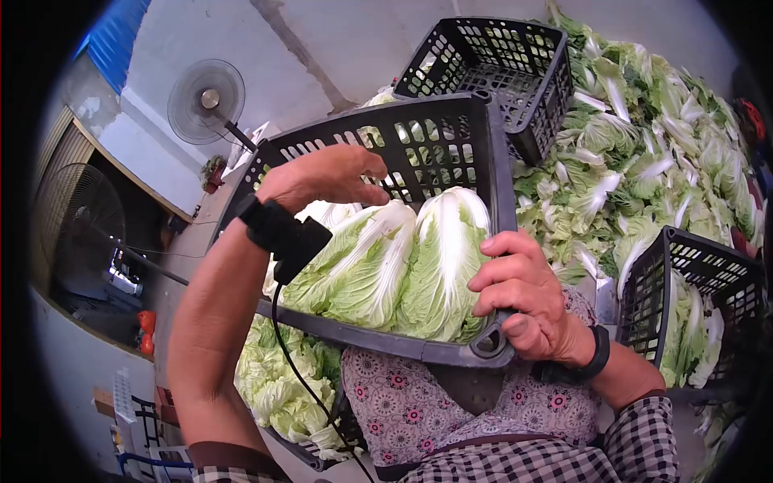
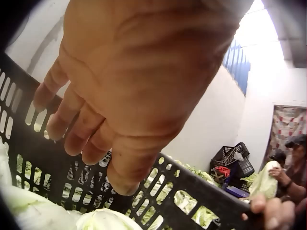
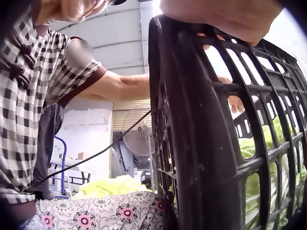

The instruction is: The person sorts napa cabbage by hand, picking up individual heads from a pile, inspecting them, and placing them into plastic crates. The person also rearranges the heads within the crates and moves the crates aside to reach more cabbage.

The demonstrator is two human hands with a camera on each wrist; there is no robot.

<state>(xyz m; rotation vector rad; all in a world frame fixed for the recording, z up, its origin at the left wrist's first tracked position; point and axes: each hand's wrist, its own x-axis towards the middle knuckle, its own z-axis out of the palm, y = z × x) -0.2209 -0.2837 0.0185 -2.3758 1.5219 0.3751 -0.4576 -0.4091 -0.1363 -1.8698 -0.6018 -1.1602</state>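
Observation:
A black plastic crate [image 1: 386, 342] sits tilted at the person's lap, with several napa cabbages [image 1: 444, 270] lying side by side in it, white stem ends toward the far wall. Over these cabbages hovers the left hand [image 1: 326, 175], fingers loosely bent and holding nothing. In the left wrist view that hand [image 2: 129, 81] hangs palm-side toward the camera, in front of the slotted crate wall [image 2: 29, 120]. At the crate's right near corner the right hand [image 1: 527, 294] grips the rim, its fingers curled over the edge. The right wrist view shows this hand [image 3: 220, 17] on top of the crate wall [image 3: 201, 143].
Another black crate [image 1: 527, 121] stands behind, and one with cabbage [image 1: 688, 330] is at the right. Loose cabbage leaves [image 1: 636, 153] are heaped at the right. More cabbage [image 1: 282, 382] lies below left. Fans [image 1: 208, 98] stand at the left. Another person [image 2: 295, 167] holds a cabbage.

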